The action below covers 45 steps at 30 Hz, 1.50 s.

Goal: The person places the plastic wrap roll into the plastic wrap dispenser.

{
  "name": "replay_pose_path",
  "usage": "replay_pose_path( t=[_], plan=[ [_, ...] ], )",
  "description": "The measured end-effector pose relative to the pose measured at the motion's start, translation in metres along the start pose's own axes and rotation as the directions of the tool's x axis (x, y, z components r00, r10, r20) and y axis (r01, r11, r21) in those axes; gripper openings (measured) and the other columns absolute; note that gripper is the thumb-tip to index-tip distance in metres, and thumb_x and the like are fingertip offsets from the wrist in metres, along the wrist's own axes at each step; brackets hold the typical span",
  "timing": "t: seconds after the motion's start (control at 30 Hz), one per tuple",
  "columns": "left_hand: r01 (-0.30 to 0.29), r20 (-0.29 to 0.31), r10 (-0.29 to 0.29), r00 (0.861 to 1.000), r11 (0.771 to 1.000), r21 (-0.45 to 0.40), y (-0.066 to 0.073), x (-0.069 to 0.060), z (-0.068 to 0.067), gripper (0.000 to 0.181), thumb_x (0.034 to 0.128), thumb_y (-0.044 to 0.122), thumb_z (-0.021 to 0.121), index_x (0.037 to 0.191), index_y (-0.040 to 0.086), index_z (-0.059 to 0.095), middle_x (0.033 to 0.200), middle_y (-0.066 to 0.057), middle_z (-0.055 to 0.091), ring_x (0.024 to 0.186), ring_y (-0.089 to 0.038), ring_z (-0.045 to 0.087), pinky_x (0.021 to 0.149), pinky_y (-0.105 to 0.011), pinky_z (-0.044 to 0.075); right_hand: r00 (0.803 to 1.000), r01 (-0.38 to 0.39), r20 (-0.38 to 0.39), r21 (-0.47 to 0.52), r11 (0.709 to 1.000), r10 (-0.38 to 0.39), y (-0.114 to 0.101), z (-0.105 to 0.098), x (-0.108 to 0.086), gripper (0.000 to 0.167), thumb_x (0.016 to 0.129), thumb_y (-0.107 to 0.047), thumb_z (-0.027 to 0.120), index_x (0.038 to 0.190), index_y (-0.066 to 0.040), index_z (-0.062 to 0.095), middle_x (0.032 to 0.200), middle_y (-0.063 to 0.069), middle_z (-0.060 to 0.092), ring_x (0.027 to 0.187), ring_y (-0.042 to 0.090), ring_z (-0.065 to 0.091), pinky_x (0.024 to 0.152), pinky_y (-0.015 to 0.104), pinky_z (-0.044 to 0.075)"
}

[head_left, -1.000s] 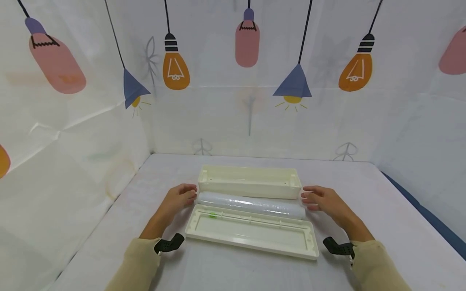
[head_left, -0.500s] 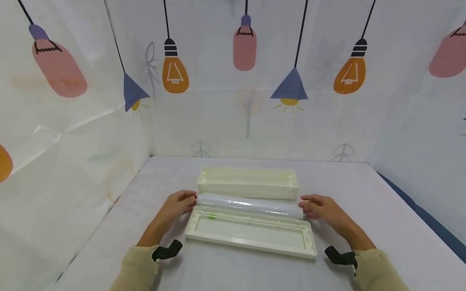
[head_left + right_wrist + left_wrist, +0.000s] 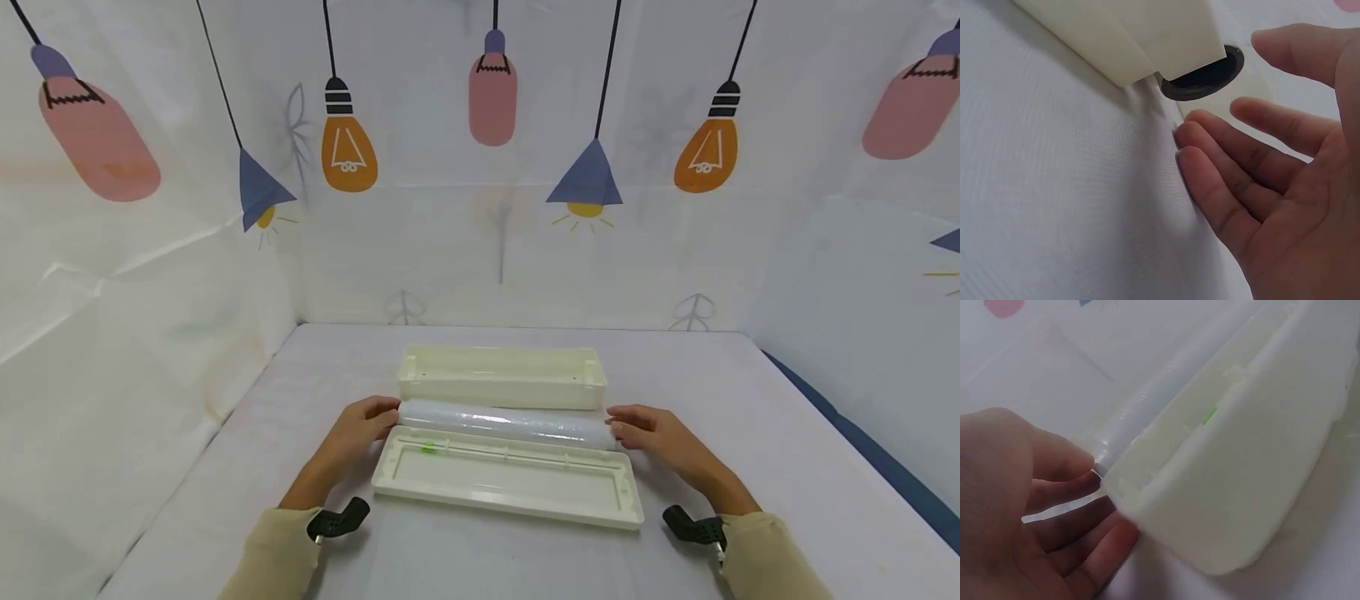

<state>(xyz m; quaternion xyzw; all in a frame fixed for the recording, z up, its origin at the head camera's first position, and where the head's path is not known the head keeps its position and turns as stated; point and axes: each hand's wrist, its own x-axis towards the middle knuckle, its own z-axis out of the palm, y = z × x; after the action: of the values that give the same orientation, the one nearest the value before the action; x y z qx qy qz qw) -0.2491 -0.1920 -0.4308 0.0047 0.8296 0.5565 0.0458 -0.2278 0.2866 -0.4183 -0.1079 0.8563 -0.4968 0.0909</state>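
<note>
White and shiny, the roll (image 3: 506, 423) lies in the head view between the cream box (image 3: 502, 390) behind and the shallow cream lid (image 3: 510, 481) in front. Since 1 second ago the left hand (image 3: 356, 429) and right hand (image 3: 663, 437) have come down from beside the box to the roll's 2 ends; that, I judge, suits a hold from both sides. In the left wrist view, thumb and forefinger nearly meet at the roll's end; whether they pinch it I cannot tell. In the right wrist view, the fingers stand apart near the roll's dark hollow end, gripping nothing.
</note>
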Motion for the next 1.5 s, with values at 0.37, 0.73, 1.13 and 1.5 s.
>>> replay_pose_path(
  t=[0.37,0.73,1.13,1.5],
  plan=[
    [0.006,-0.013,-0.006,1.0,1.0,0.011,-0.0045,0.0021,-0.0003,0.037,0.1011,0.021,0.06,0.133,0.003,0.061,0.129,-0.011,0.064,0.11,-0.024,0.065,0.099,-0.045,0.051,1.0,0.002,0.025,-0.07,0.998,-0.001,0.0048,0.0014,0.0006,0.054,0.097,-0.038,0.067,0.138,-0.004,0.058,0.137,0.014,0.059,0.117,0.025,0.06,0.102,0.047,0.047],
    [0.033,-0.019,-0.033,0.999,0.999,0.011,-0.0087,-0.0017,0.0028,0.041,0.1016,0.027,0.06,0.135,0.003,0.059,0.131,-0.013,0.063,0.111,-0.024,0.064,0.097,-0.042,0.052,0.996,0.075,0.047,-0.123,0.99,-0.07,0.0016,0.0009,-0.0016,0.051,0.098,-0.034,0.066,0.137,-0.003,0.059,0.137,0.014,0.059,0.129,0.035,0.052,0.105,0.054,0.042],
    [0.005,-0.029,-0.004,1.0,0.998,0.058,-0.0025,0.0016,0.0004,0.039,0.1025,0.022,0.058,0.135,0.001,0.059,0.13,-0.015,0.063,0.107,-0.025,0.065,0.097,-0.045,0.051,0.989,0.136,0.07,-0.124,0.983,-0.128,0.0029,0.0027,-0.0003,0.049,0.098,-0.032,0.066,0.137,-0.002,0.059,0.135,0.012,0.06,0.126,0.031,0.055,0.101,0.038,0.047],
    [0.011,-0.006,-0.01,1.0,0.998,0.055,-0.0062,0.0032,0.002,0.043,0.1013,0.025,0.06,0.138,0.003,0.058,0.134,-0.013,0.062,0.117,-0.026,0.061,0.099,-0.046,0.05,0.995,0.092,0.037,-0.112,0.989,-0.089,0.0045,0.004,-0.0005,0.049,0.098,-0.035,0.066,0.136,-0.004,0.06,0.133,0.009,0.062,0.125,0.028,0.054,0.1,0.037,0.046]
  ],
)
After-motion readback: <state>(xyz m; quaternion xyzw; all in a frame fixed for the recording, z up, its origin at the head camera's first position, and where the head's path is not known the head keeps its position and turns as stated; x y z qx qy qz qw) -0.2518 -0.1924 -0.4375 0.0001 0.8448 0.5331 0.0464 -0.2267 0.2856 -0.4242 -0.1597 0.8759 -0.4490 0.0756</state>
